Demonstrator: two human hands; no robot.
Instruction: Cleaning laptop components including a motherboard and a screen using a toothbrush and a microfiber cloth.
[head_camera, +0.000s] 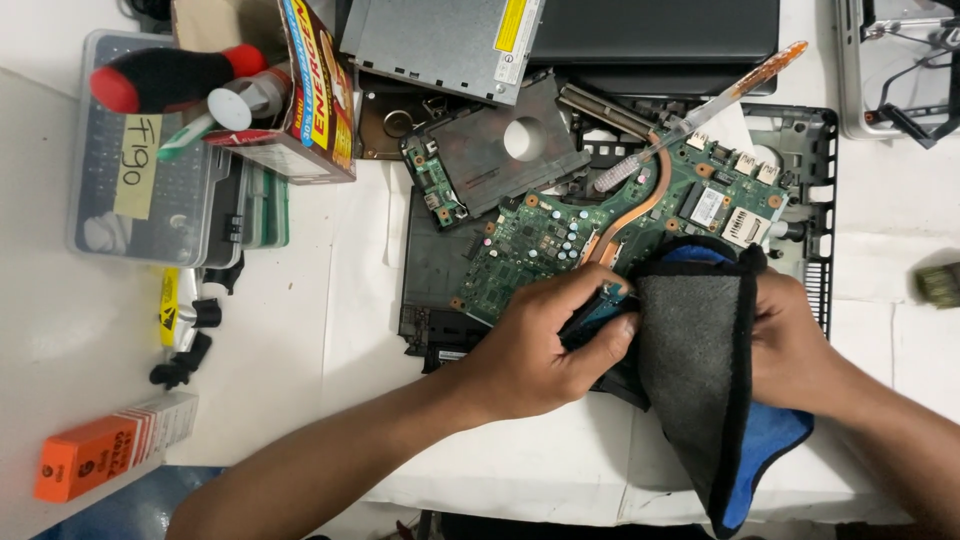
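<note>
A green laptop motherboard with a copper heat pipe lies tilted on a black laptop base. My left hand grips the board's near edge, fingers curled around a small dark part. My right hand holds a grey and blue cloth with a black hem, draped over the board's near right corner. The cloth hides what lies beneath it.
A clear-handled screwdriver rests across the board's far side. A grey drive and a metal bracket lie behind. At left stand a clear plastic case, a colourful box and an orange box. Black small parts lie nearby.
</note>
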